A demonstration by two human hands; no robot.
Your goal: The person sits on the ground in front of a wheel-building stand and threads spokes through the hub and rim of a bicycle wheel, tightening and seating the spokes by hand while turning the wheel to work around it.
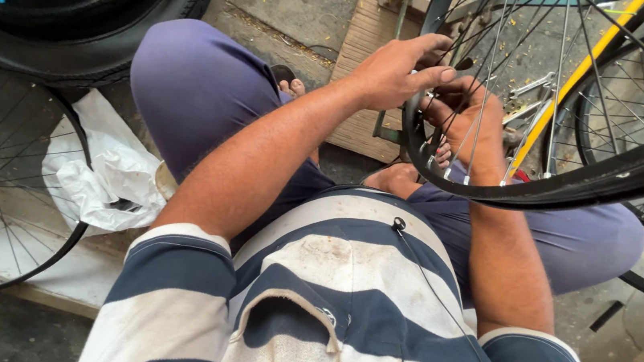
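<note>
While the person squats on the floor, the bicycle wheel stands upright across the knees. Its rim looks stiff and light, its thin spokes easily bent, so the rim edge seems the safest hold. Left hand curls its fingers over the rim's end; right hand reaches through the spokes, fingers closed on the rim.

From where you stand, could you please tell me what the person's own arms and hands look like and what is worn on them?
Both arms are bare from above the elbow down, with short sleeves in navy and off-white stripes, stained in places. The left hand and right hand are bare: no gloves, and no watch or rings that I can make out.
</note>
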